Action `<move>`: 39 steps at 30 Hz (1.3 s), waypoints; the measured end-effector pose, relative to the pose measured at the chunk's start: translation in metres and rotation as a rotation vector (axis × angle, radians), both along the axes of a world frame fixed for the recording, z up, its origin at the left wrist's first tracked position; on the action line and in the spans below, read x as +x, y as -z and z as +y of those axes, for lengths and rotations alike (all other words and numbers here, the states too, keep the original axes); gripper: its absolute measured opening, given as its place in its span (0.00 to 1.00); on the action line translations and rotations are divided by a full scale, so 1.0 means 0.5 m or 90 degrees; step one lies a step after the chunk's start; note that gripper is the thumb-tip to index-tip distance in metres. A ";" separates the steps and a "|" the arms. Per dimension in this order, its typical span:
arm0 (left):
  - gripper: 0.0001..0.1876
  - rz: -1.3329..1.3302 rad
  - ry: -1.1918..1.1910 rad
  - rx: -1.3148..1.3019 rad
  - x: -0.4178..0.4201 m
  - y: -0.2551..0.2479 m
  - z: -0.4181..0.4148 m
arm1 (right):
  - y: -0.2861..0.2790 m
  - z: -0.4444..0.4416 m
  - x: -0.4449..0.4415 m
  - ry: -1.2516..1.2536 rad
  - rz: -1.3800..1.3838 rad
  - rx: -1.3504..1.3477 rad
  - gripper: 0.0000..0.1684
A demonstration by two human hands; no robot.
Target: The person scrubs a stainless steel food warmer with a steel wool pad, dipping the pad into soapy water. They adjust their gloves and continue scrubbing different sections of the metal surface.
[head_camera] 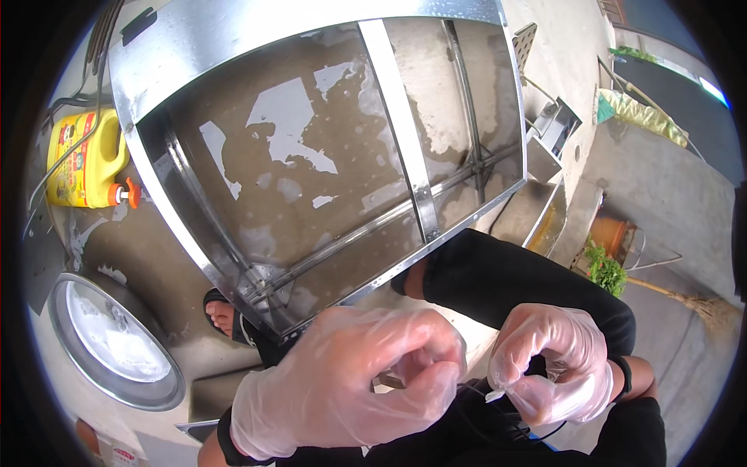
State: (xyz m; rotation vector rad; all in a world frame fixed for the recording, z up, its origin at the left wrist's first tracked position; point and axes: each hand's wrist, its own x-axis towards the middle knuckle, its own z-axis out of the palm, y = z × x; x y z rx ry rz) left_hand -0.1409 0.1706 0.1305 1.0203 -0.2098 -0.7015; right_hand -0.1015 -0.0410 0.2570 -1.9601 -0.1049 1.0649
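My left hand (350,373), in a clear plastic glove, is curled with thumb and fingers close together. Whether it holds anything is hidden by the fingers. My right hand (551,365), gloved the same way, has thumb and forefinger pinched on a small white piece (495,396); what it is cannot be made out. Thin black cords (496,429) run below and between the hands, over my dark clothes. Just beyond them stands a stainless steel frame (402,134) with crossbars, open through to the wet concrete floor (274,192).
A wide metal basin (117,341) with foamy water stands at the left, below a yellow pump jug (87,160). Metal boxes (548,140) lie beyond the frame's right side. Farther right are a green plant (607,271), an orange pot (610,236) and a straw broom (700,306).
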 end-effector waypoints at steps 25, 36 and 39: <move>0.03 -0.673 -0.190 0.428 -0.023 -0.024 -0.028 | 0.005 0.012 -0.009 0.179 0.241 -0.099 0.07; 0.04 0.217 0.129 -0.099 -0.010 -0.011 -0.011 | 0.011 -0.004 0.013 -0.383 -0.391 -0.036 0.19; 0.07 0.427 0.274 -0.168 0.011 -0.014 -0.005 | 0.015 -0.004 0.002 -0.461 -0.536 -0.018 0.20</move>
